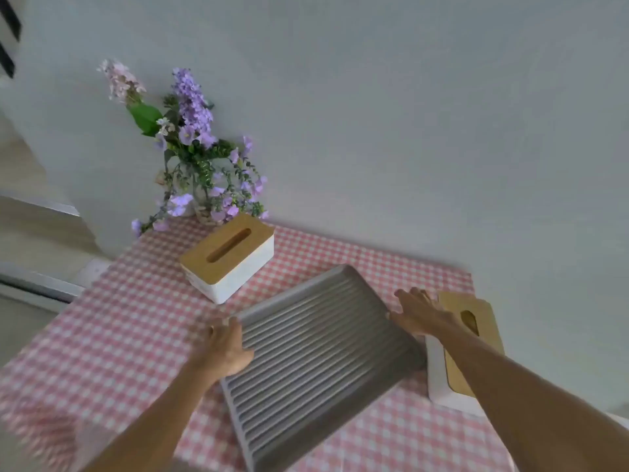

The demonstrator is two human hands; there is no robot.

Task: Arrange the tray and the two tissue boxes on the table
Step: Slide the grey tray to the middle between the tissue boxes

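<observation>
Clasping one tray (316, 352): left grip (226, 349); right grip (420, 313) touches flat; two tissue boxes (227, 258) (485, 321).

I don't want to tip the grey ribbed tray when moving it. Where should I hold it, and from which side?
Probably by its two opposite raised rims, left hand at the left rim, right hand at the right, coming in from the sides. The tray is wide and shallow, and its ribbed floor offers no hold.

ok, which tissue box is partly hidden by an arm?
The tissue box on the right, behind the right forearm. The other tissue box, by the flowers beyond the tray, is in full view.
</observation>
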